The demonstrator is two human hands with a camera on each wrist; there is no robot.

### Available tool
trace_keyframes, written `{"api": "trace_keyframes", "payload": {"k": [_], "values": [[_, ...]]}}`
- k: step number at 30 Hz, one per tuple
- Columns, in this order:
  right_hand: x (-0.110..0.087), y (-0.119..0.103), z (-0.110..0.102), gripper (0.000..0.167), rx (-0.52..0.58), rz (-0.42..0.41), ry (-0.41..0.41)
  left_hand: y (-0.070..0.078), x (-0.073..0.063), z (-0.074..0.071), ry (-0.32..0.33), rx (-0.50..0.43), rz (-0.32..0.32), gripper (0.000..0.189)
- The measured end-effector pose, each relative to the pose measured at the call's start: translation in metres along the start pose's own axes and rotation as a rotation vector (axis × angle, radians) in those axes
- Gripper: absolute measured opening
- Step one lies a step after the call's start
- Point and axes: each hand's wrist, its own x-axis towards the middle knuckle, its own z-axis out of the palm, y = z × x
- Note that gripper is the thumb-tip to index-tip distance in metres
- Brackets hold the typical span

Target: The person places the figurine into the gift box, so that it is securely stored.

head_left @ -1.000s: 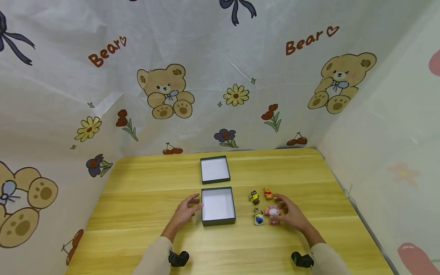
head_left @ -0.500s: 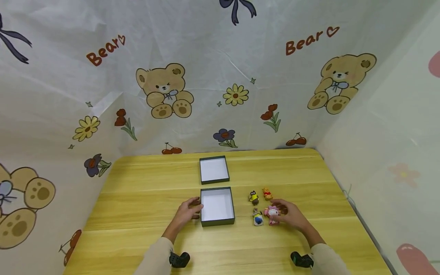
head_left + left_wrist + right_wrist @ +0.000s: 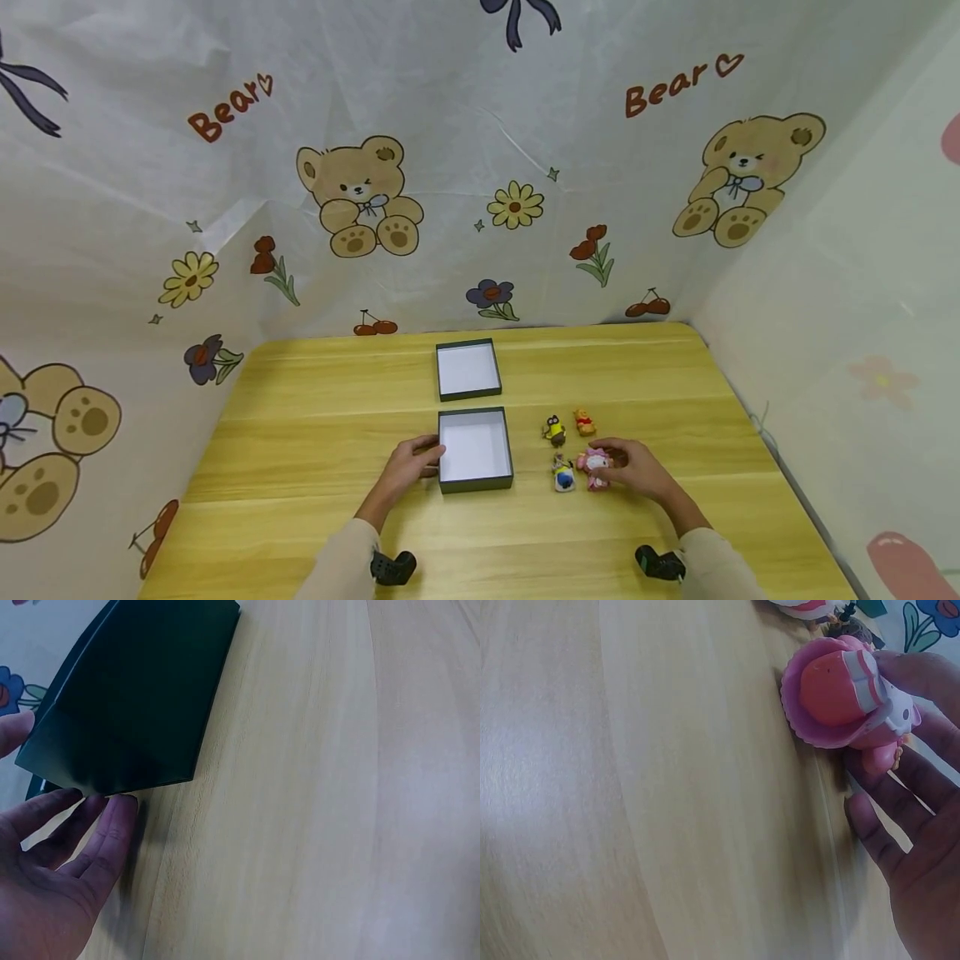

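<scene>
At the left side of a dark green box (image 3: 476, 450) with a white inside, my left hand (image 3: 411, 465) has its thumb up at the rim. Its fingertips (image 3: 124, 806) reach the lower edge of the box's outer wall in the left wrist view. On the right, my right hand (image 3: 637, 471) grips a pink figurine (image 3: 847, 697) between thumb and curled fingers. The figurine has a frilly skirt and stays low at the table. Left of it stands a white and blue figurine (image 3: 563, 474). Farther back are a yellow, dark-goggled figurine (image 3: 555, 431) and a Winnie-the-Pooh figurine (image 3: 584, 422).
A shallow box lid (image 3: 468, 370), white inside, lies behind the box on the wooden table (image 3: 315, 400). A white cloth (image 3: 450, 267) printed with bears and flowers hangs at the table's back. Each wrist wears a dark device, such as the left wrist device (image 3: 393, 568).
My left hand has moved right and come up against the box's side. My right thumb and fingers have closed around the pink figurine. The other figurines have stayed put.
</scene>
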Motion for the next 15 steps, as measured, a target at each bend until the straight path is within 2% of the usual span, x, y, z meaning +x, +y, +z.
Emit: {"api": "trace_keyframes", "payload": {"k": [7,13,15], "values": [[0.002,0.003,0.0,0.041,0.003,0.018,-0.015,0.003,-0.002,0.0,0.006,0.01,-0.008,0.05],[0.002,0.0,-0.002,0.04,-0.006,0.008,-0.018,0.023,-0.013,0.0,-0.016,-0.004,-0.007,0.046],[0.002,0.0,-0.003,0.041,0.009,0.008,-0.017,0.024,-0.014,0.001,-0.014,-0.009,-0.012,0.045]]}}
